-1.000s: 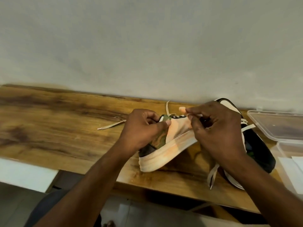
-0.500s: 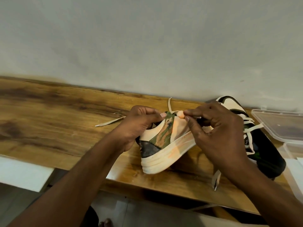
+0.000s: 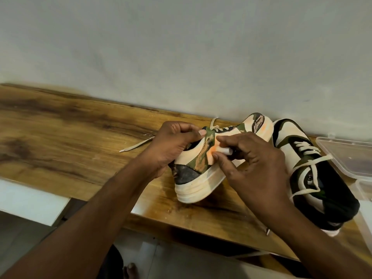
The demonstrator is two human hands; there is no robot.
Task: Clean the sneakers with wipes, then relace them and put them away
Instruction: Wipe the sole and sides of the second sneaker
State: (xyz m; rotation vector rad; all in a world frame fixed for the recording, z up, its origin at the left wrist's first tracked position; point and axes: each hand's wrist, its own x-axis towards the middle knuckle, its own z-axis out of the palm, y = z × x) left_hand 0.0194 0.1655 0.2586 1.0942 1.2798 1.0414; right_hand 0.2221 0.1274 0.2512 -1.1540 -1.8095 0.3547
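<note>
Since a moment ago my right hand (image 3: 255, 170) has dropped from the sneaker's (image 3: 203, 168) collar to its side, where it pinches a small white, orange-stained wad (image 3: 222, 151) against the upper. My left hand (image 3: 173, 146) still grips the collar, tilting the sneaker on the wooden table (image 3: 70, 141). The second sneaker (image 3: 314, 174) lies just beside it.

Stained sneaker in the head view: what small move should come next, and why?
Probably rub the small white piece pinched in the right hand across the orange smear on the stained sneaker, while the left hand grips its collar. Orange marks also show on the sole.
</note>
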